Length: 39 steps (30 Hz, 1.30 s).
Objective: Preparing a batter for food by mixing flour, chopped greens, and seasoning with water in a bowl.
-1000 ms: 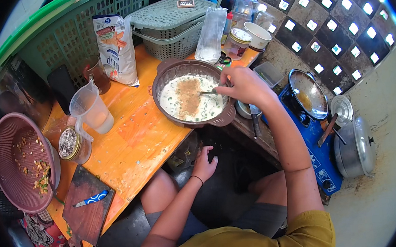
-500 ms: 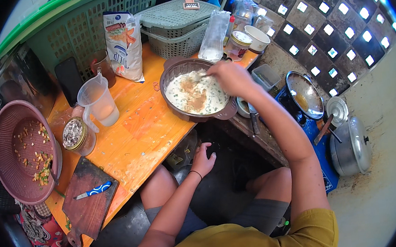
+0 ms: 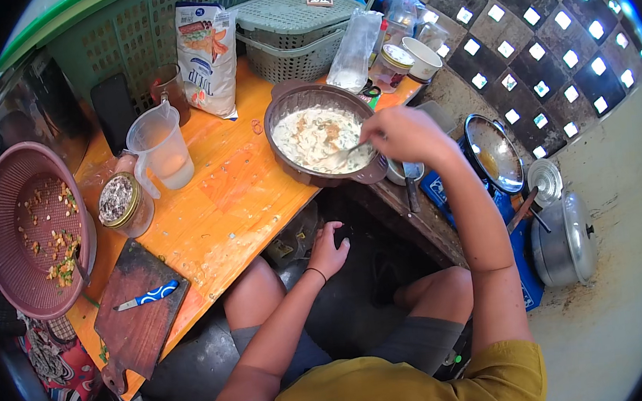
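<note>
My right hand (image 3: 404, 133) grips a metal fork (image 3: 350, 150), whose head dips into a creamy white mixture (image 3: 309, 146). Green flecks and a light brown powdery patch show in the mixture. It fills part of a deep brown bowl (image 3: 279, 106) with side handles, standing at the table's right edge. My left hand (image 3: 328, 250) hangs beyond the table's front edge near my knees, open with loosely bent fingers and holding nothing. A wooden cutting board (image 3: 135, 324) with a blue-handled knife (image 3: 148, 295) lies at the front left of the table.
Left of the bowl stand a flour bag (image 3: 206, 61), a measuring jug (image 3: 163, 147) and a lidded jar (image 3: 124, 206). A pink colander (image 3: 2, 221) with chopped vegetables is at far left. At right are a wok (image 3: 494, 153) on a blue stove and a lidded pot (image 3: 565, 244).
My right hand has moved down and right, bringing the fork from the bowl's far side to its near right part. The brown patch is more spread out. My left hand stays low.
</note>
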Available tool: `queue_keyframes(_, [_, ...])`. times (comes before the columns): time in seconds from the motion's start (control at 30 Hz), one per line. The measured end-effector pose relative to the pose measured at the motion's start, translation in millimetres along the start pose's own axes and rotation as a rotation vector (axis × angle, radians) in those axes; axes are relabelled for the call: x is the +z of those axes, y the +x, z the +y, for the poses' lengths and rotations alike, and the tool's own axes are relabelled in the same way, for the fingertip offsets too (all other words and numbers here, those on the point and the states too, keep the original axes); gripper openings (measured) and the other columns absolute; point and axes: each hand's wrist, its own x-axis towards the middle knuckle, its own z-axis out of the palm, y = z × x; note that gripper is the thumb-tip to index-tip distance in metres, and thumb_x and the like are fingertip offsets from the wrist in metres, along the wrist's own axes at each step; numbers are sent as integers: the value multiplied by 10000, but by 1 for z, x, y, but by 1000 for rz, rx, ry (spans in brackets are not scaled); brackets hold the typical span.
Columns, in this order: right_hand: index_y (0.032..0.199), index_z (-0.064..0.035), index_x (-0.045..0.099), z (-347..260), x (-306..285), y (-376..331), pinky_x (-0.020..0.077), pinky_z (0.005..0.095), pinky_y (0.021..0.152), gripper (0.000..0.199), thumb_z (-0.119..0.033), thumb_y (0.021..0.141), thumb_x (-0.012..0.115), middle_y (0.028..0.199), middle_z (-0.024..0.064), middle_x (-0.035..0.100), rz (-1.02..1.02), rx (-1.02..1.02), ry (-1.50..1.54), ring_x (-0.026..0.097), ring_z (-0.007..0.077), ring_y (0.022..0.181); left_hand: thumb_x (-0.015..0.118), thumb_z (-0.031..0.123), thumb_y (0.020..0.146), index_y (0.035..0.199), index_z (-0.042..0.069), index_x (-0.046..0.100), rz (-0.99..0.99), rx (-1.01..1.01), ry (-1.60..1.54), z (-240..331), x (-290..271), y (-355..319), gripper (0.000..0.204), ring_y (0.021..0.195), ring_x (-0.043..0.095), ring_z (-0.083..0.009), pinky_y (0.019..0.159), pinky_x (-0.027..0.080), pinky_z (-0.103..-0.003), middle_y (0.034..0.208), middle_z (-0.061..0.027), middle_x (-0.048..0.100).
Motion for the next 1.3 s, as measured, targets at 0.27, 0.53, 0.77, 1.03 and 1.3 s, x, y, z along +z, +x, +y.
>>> queue_keyframes(0.27, [1041,-156,766,-7,19,8,553,468,824,305,-88,834,552,998,143,727,172,-87,6,702,341,957,703,142,886,1298,92,515,-17,9,-9,-5,5,1,456,1168,589,-324,994,492,-429,1221,-196,593])
queue_keyframes(0.53, [1022,-153,765,-16,36,21,550,466,845,272,-106,827,581,997,145,728,205,-106,60,700,324,973,705,139,885,1310,94,513,-34,1,-13,-7,7,2,468,1135,595,-314,975,502,-414,1225,-194,583])
queue_keyframes(0.77, [1043,-127,748,-9,34,31,550,448,808,265,-123,844,573,1062,138,714,265,74,-81,693,329,950,708,133,883,1300,93,519,-24,41,0,-3,10,3,460,1138,596,-306,974,506,-409,1212,-191,590])
queue_keyframes(1.03, [995,-162,768,5,0,18,553,442,786,239,-131,827,602,965,128,733,171,91,-130,705,318,932,692,170,876,1295,86,500,-9,18,-56,-1,2,3,468,1204,552,-412,1062,433,-462,1236,-238,580])
queue_keyframes(1.3, [976,-139,743,-17,37,44,542,457,787,189,-133,838,614,934,126,714,331,-157,53,693,338,890,688,155,890,1294,86,507,-36,-8,-21,12,5,-2,448,1205,585,-349,1035,468,-444,1241,-210,591])
